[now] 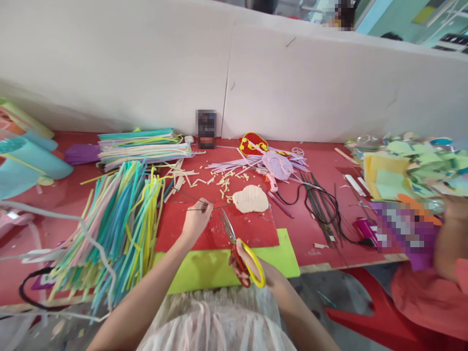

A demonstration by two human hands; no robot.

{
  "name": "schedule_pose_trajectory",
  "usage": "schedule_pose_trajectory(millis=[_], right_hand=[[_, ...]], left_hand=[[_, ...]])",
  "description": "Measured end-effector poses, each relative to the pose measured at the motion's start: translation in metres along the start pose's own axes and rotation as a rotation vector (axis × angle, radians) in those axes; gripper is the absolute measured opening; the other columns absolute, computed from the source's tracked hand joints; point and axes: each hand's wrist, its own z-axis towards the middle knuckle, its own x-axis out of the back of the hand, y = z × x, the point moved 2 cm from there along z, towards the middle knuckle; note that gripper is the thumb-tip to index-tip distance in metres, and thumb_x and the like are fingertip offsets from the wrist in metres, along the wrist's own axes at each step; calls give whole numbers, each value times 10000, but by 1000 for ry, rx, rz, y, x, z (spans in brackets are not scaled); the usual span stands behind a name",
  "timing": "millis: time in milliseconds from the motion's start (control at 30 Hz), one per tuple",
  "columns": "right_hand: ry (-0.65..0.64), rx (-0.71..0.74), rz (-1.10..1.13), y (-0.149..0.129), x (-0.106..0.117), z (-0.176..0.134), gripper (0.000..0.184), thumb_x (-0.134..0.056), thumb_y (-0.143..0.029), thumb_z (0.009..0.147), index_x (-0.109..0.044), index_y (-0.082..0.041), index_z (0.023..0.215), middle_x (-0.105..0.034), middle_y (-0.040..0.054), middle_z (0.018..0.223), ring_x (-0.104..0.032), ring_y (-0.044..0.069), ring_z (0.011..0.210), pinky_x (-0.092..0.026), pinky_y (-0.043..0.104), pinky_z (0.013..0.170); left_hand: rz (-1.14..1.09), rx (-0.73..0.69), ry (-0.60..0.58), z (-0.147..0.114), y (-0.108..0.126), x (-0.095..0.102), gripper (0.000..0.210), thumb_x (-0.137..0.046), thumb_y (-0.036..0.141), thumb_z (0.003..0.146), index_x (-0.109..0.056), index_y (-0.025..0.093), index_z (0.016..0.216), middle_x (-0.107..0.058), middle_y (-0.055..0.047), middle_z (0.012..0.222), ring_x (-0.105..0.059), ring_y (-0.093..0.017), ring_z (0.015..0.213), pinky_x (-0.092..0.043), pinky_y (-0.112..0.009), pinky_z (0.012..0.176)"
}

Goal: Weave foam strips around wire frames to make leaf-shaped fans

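My left hand [197, 219] is pinched over the red board, with a thin dark wire [220, 207] between its fingertips. Whether there is one wire or two I cannot tell. In my right hand [241, 261] is a pair of scissors [252, 263] with yellow and red handles, blades pointing up towards the left hand and looking closed or nearly so. Just beyond the blades lies a cream padded oval [251, 199] with a ridged surface. Small pale yellow cut bits [224, 187] are scattered behind it. Under my hands, the red board [219, 229] rests on a lime green sheet [204, 270].
Bundles of pastel pipe cleaners [120, 234] cover the left. A lilac padded piece [278, 165], a red and yellow one [252, 144] and a pink glue gun [271, 181] lie behind. Dark wires [316, 204] and a black cable lie right. A person's arm [451, 239] is at far right.
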Motion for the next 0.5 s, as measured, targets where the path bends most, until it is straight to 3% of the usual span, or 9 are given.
schedule_pose_trajectory(millis=[167, 500], right_hand=[[6, 9, 60, 0, -5, 13, 718, -257, -818, 733, -563, -185, 880, -397, -40, 484, -341, 96, 386, -309, 266, 438], [27, -30, 27, -4, -5, 32, 744, -279, -843, 696, -580, -195, 904, -481, -5, 507, -384, 118, 400, -323, 280, 435]], left_hand=[[205, -41, 92, -3, 0, 4, 290, -412, 413, 832, -508, 208, 652, -534, 21, 523, -427, -108, 447, -301, -221, 507], [270, -75, 60, -17, -3, -3, 262, -392, 380, 856, -505, 216, 684, -427, 42, 483, -363, -110, 438, -269, -219, 507]])
